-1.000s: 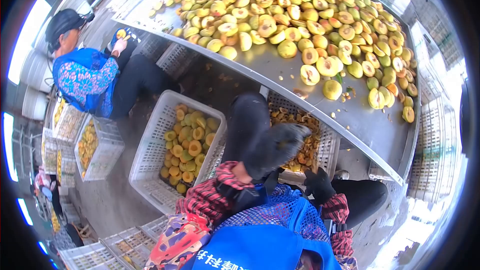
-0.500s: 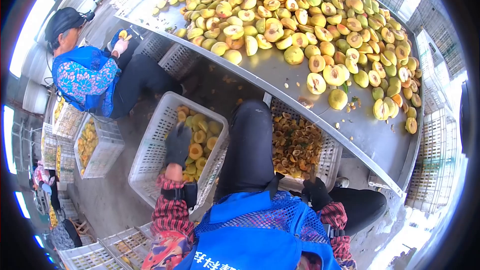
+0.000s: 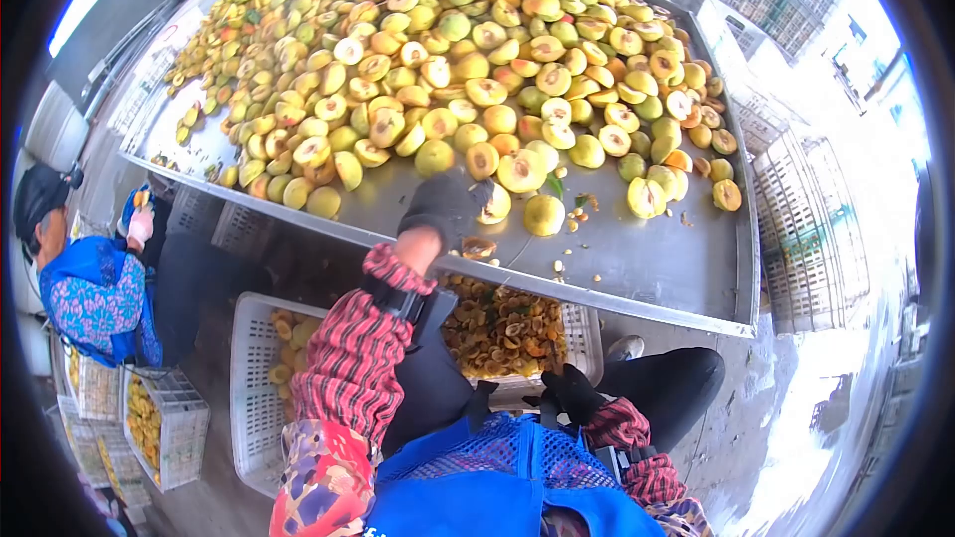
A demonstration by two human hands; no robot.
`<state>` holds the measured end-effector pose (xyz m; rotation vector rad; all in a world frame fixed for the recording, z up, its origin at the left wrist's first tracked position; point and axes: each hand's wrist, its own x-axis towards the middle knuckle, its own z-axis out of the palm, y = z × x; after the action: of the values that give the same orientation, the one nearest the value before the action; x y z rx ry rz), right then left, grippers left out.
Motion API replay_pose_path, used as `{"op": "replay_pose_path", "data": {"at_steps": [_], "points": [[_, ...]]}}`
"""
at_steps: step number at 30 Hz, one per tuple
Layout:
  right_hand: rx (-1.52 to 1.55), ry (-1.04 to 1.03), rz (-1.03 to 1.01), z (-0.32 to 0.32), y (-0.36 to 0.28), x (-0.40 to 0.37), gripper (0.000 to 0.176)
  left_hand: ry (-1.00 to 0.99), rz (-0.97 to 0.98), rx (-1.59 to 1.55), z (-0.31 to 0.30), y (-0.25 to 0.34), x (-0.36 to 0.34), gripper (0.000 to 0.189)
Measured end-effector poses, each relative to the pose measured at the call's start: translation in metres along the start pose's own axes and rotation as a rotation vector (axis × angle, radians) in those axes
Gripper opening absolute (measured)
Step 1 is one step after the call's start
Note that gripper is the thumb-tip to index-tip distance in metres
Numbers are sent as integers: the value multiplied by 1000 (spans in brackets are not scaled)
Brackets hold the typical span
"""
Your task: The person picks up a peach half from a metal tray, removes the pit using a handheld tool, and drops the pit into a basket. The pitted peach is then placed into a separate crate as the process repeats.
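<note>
My left hand (image 3: 436, 211), in a dark grey glove, reaches over the near edge of a metal table (image 3: 637, 283). Beside its fingers lies a halved peach (image 3: 494, 205); blur hides whether they grip it. Heaped across the table are many yellow-green peach halves (image 3: 386, 126), some showing brown centres. Low in front of my body, my right hand (image 3: 574, 398) wears a black glove and is closed around something small that I cannot make out. It is beside a crate (image 3: 587, 343) holding brownish peach scraps (image 3: 502, 328).
A white crate (image 3: 254, 408) with peach halves (image 3: 290, 343) stands left of my leg. Further left, a person (image 3: 95, 288) in a blue vest sits by more fruit-filled crates (image 3: 179, 433). Stacked crates (image 3: 811, 229) stand right of the table.
My left hand has left the crate of peach halves and moved up and right to the table. The view has shifted toward the table. My right hand stays low by the scraps crate.
</note>
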<state>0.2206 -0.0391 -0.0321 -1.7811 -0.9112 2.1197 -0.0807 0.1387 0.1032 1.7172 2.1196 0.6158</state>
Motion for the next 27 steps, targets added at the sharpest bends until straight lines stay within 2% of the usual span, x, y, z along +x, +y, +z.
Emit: {"op": "replay_pose_path", "data": {"at_steps": [2,6,9,10,12,14,17,18,20,21,22,25,26,27], "points": [[135,-65,33,-1,-4,1,38,-59,-23,0,23,10,5,40],[92,-65,30,0,-30,-23,37,-77,49,-182,38,23,1,39],[21,-53,-24,-5,-38,-29,35,-262,-140,-1000,29,23,-11,30],[21,-54,-29,-5,-49,-40,35,-363,-312,-1161,15,29,-18,37],[32,-63,-96,-6,-72,-67,34,-170,225,-1038,14,18,-39,33],[50,-74,-230,-11,-94,-93,34,-200,328,-1181,12,19,-58,29],[91,-183,-417,-14,-119,-113,35,-613,-232,-1793,7,34,-82,25],[84,-170,-447,-11,-127,-120,37,-511,-165,-1631,31,12,-92,24],[70,-148,-503,3,-141,-130,40,-398,73,-1259,45,18,-111,29],[67,-167,-536,8,-143,-128,41,-265,371,-845,39,24,-120,30],[63,-187,-569,12,-144,-123,42,-31,593,-432,26,36,-130,31],[120,-219,-610,21,-136,-115,41,-41,675,-490,40,39,-138,35],[163,-210,-611,25,-136,-120,38,-181,616,-543,42,34,-141,35],[207,-201,-613,26,-136,-123,36,-173,649,-511,42,31,-143,36]]}}
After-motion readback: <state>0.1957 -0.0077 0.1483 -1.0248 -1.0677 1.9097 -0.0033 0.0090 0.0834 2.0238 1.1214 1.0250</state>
